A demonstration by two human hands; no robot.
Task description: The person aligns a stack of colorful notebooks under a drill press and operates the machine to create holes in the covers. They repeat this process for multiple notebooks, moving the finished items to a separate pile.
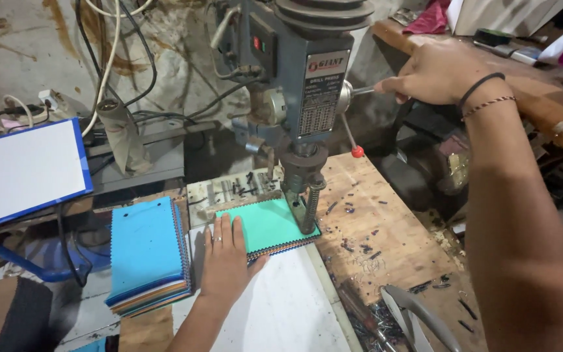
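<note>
The left hand [225, 257] lies flat, fingers [218, 229] straight and close together, pressing down on the near edge of a green swatch stack [267, 225]. The stack sits on a white sheet [281, 306] over the wooden tabletop [386, 228], directly beneath the drill press [301, 85], whose bit [309, 207] stands upright on the stack's right side. The right hand [434, 70] is raised to the side of the press head, fingers curled around a feed handle [363, 90]; a second handle with a red knob [357, 151] hangs below it. The wrist wears a dark band and a beaded bracelet [487, 104].

Just left of the left hand lies a second, thicker stack [146, 251] with a blue top sheet and pinked edges of many colours. A white board [24, 173] with a blue rim leans at far left. Dark shavings [360, 249] scatter over the wood to the right of the press column.
</note>
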